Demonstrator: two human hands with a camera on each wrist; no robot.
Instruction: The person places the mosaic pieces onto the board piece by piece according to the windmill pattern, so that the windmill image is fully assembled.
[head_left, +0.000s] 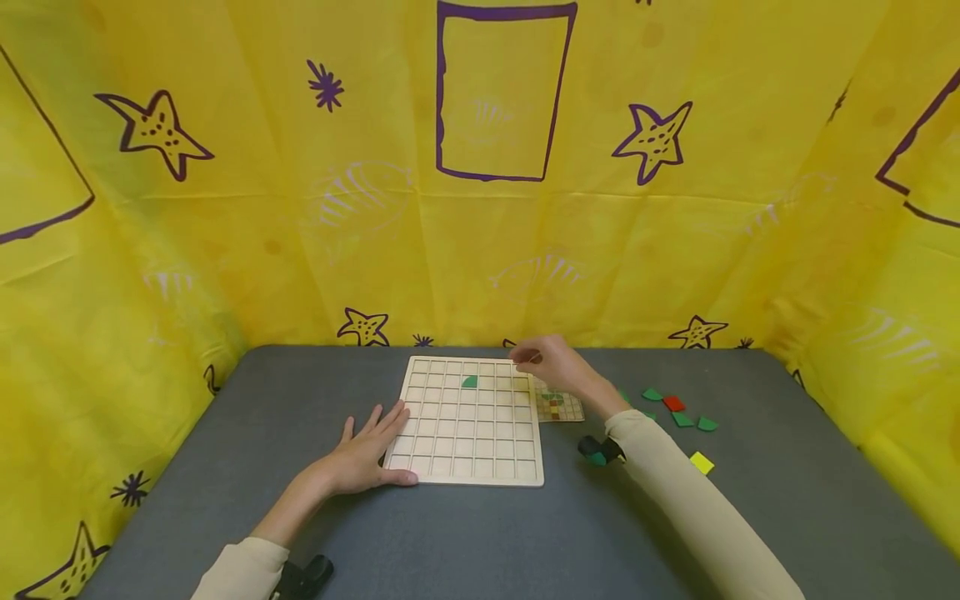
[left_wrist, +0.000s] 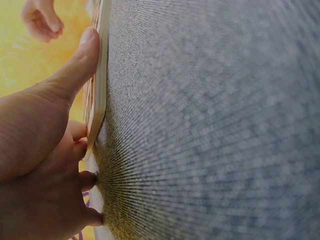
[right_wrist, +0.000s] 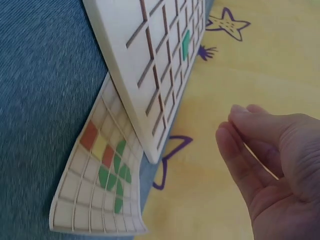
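Observation:
A pale wooden grid board [head_left: 465, 429] lies on the table in the head view, with one green quarter-round tile [head_left: 469, 382] in a cell of its upper part. My left hand [head_left: 363, 454] rests at the board's left edge, fingers spread and thumb at the near corner; the left wrist view shows the thumb [left_wrist: 80, 62] against the rim. My right hand [head_left: 555, 364] is raised by the board's far right corner. In the right wrist view its thumb and fingertips [right_wrist: 240, 112] come together, with no tile showing between them.
A gridded pattern card [right_wrist: 95, 200] with green, red and yellow shapes lies partly under the board's right side. Right of it are several loose green tiles [head_left: 707, 424], a red tile [head_left: 673, 403] and a yellow tile [head_left: 701, 463]. Yellow printed cloth [head_left: 480, 275] walls the table's back and sides.

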